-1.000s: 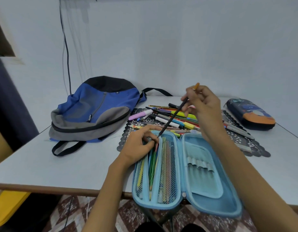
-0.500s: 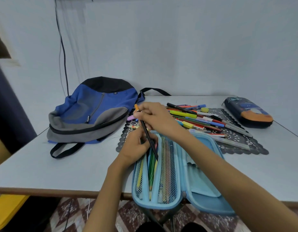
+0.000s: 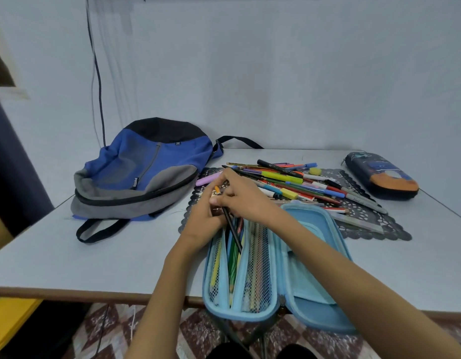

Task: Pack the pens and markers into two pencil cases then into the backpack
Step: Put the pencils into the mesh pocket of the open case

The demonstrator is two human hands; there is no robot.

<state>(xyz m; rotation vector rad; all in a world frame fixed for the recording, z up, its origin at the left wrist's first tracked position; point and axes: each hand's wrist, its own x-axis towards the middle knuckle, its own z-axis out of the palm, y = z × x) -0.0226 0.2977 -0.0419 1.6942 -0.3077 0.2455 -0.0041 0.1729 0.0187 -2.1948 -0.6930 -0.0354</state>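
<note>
right hand (image 3: 241, 196) pinches black pencil (image 3: 233, 233) into blue case (image 3: 245, 316); left hand (image 3: 201, 218) fingers hidden, grip unclear

grey table (image 3: 94, 260) | dark lace mat (image 3: 395, 233) on table | black cable (image 3: 96, 66) down wall (image 3: 276, 73) | patterned floor tiles (image 3: 198, 330)

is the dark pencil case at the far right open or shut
shut: the dark blue pencil case lies flat with its two halves together, no gap or contents showing
</note>
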